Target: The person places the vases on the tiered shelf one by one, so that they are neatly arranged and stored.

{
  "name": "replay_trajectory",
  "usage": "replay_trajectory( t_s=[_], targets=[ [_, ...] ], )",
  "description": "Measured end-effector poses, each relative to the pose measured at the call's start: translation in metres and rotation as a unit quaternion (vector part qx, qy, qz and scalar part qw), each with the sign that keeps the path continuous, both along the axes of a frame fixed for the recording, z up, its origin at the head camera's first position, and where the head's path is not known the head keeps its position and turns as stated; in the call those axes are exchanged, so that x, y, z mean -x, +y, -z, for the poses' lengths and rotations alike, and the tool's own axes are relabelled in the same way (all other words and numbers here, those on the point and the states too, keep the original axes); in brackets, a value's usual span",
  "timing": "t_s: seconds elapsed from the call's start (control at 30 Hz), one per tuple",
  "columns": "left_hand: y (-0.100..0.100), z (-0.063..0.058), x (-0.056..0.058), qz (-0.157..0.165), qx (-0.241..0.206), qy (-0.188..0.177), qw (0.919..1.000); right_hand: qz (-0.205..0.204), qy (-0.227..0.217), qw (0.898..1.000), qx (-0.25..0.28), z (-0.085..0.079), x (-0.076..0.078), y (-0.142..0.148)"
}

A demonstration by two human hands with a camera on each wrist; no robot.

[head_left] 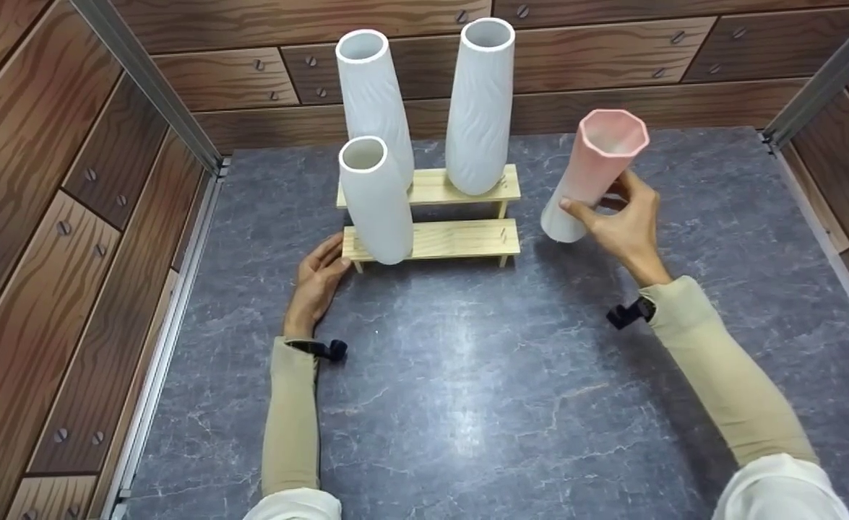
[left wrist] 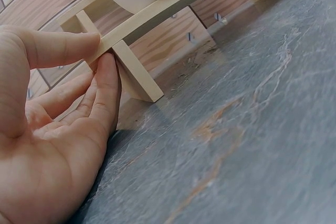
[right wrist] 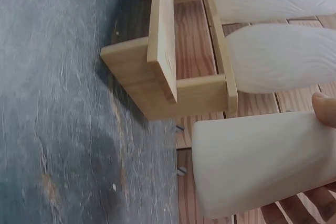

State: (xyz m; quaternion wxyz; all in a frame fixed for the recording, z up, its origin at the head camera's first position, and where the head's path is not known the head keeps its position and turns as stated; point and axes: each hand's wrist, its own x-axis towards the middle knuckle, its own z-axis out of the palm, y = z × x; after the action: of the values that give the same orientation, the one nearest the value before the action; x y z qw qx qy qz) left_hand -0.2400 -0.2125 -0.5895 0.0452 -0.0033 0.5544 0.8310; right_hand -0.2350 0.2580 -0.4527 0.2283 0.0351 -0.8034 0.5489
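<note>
My right hand (head_left: 628, 224) grips a vase (head_left: 601, 166), pink at its eight-sided rim and fading to white below. It tilts to the right of the wooden stand, its base appearing off the table. With thumb above and fingers below, my left hand (head_left: 314, 285) pinches the left end of the two-tier wooden stand (head_left: 460, 238). A smooth white vase (head_left: 378, 209) occupies the left of the lower tier. On the upper tier are two textured white vases, one at left (head_left: 375, 101) and one at right (head_left: 480, 115).
Beneath everything is a dark grey marbled tabletop (head_left: 424, 375). Wood-patterned panels (head_left: 576, 58) rise behind the stand and at both sides. Metal rails (head_left: 178, 289) run along the side edges.
</note>
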Motion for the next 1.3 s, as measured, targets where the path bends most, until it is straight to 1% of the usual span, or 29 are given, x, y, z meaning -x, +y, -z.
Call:
replay_trajectory(
  t_s=[0.23, 0.4, 0.53, 0.63, 0.8, 1.07, 1.3],
  targets=[
    [0.001, 0.0, 0.001, 0.0, 0.006, 0.0, 1.0, -0.015, 0.01, 1.0, -0.005, 0.018, 0.012, -0.003],
    [0.0, 0.0, 0.002, -0.002, 0.001, -0.002, 1.0, -0.034, 0.012, 0.999, 0.006, 0.02, 0.014, -0.011],
    [0.001, -0.001, 0.003, -0.009, -0.007, -0.003, 0.9999, -0.045, 0.013, 0.999, 0.001, 0.014, 0.01, -0.023],
    [0.001, -0.002, 0.003, -0.013, -0.008, -0.006, 0.9999, -0.061, 0.015, 0.998, 0.002, 0.004, 0.003, -0.036],
    [-0.001, -0.002, 0.002, -0.001, 0.001, -0.005, 1.0, -0.081, 0.015, 0.997, 0.009, -0.009, -0.006, -0.054],
    [-0.001, -0.003, 0.002, 0.005, 0.007, -0.001, 1.0, -0.098, 0.022, 0.995, 0.011, -0.008, -0.004, -0.074],
    [-0.002, 0.0, 0.0, 0.006, 0.005, -0.002, 1.0, -0.111, 0.027, 0.993, 0.012, -0.003, -0.002, -0.089]
  ],
)
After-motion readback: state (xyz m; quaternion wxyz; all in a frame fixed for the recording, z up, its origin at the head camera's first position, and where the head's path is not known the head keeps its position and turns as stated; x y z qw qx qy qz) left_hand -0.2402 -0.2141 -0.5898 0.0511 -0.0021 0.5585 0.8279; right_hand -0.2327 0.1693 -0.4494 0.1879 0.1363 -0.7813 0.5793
